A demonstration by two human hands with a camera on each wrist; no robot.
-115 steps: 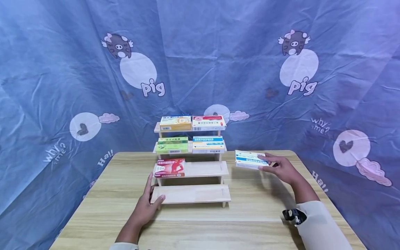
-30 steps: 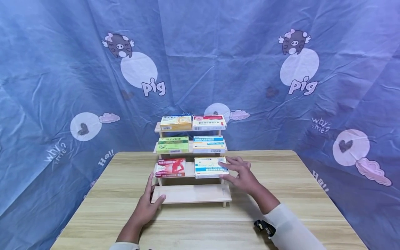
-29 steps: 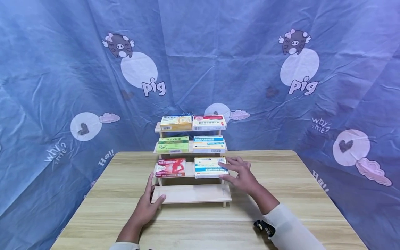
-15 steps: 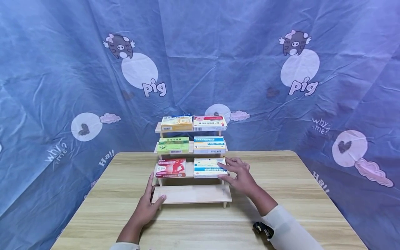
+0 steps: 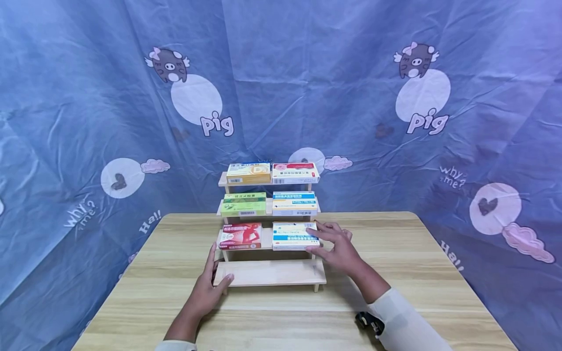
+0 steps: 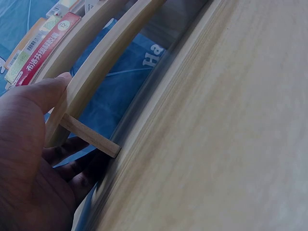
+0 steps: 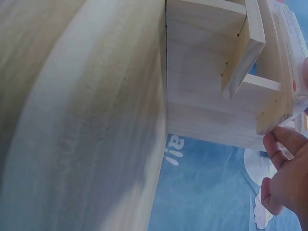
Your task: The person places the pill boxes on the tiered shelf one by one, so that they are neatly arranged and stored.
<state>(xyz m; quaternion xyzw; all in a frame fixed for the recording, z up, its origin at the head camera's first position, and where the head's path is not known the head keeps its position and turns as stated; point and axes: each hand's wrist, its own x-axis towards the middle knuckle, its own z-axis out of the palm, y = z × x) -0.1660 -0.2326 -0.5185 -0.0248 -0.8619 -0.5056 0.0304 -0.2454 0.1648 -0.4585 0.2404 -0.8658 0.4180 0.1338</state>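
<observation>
A stepped wooden display rack (image 5: 270, 273) stands on the table with medicine boxes on its upper tiers. My left hand (image 5: 205, 291) grips the left end of its lowest tier, thumb on top; the left wrist view shows the thumb over the board's edge and the other fingers below. A white-and-blue medicine box (image 5: 291, 236) lies on the second tier from the bottom, at the right. My right hand (image 5: 342, 248) holds its right end, index finger on top and thumb at the front edge. In the right wrist view, other fingertips touch the end of the tier.
A red medicine box (image 5: 240, 236) shares that tier, at the left. Above are a green box (image 5: 243, 204), a blue-and-white box (image 5: 294, 203), a yellow-and-white box (image 5: 248, 172) and a red-and-white box (image 5: 295, 172). A blue printed curtain (image 5: 272, 97) hangs behind the table (image 5: 263, 321).
From the table's right side, my right hand has carried the white-and-blue medicine box left onto the tier beside the red one. Over the last second it barely shifts. My left hand stays put.
</observation>
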